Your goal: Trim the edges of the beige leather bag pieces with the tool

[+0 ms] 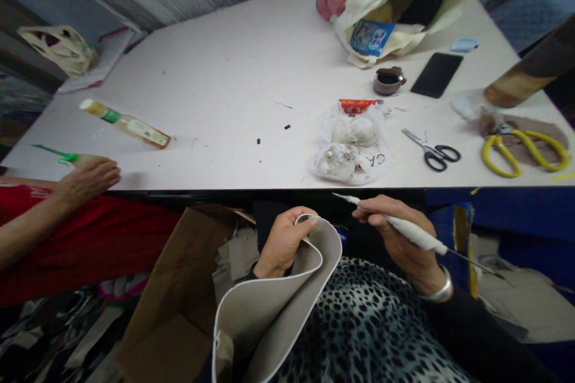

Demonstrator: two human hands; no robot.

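Note:
My left hand [283, 242] pinches the top edge of a beige, leather-like sheet [256, 305], which curls into a loop and hangs over my lap. In my right hand [408, 233] is a thin pointed tool with a white-wrapped handle [415, 233], held like a pen. Its white tip points left, above the sheet and apart from it, while a thin metal rod sticks out behind. On the table edge beyond lie clear plastic bags [339, 161] with whitish contents. Black-handled scissors [435, 152] rest to their right.
Yellow-handled pliers [521, 143], a phone [436, 75], a brown round case [387, 81] and a cream bag [404, 6] are on the white table [215, 78]. A bottle [128, 124] lies at left, near a co-worker's hand [96, 173] with a green tool. Below is a cardboard box [166, 287].

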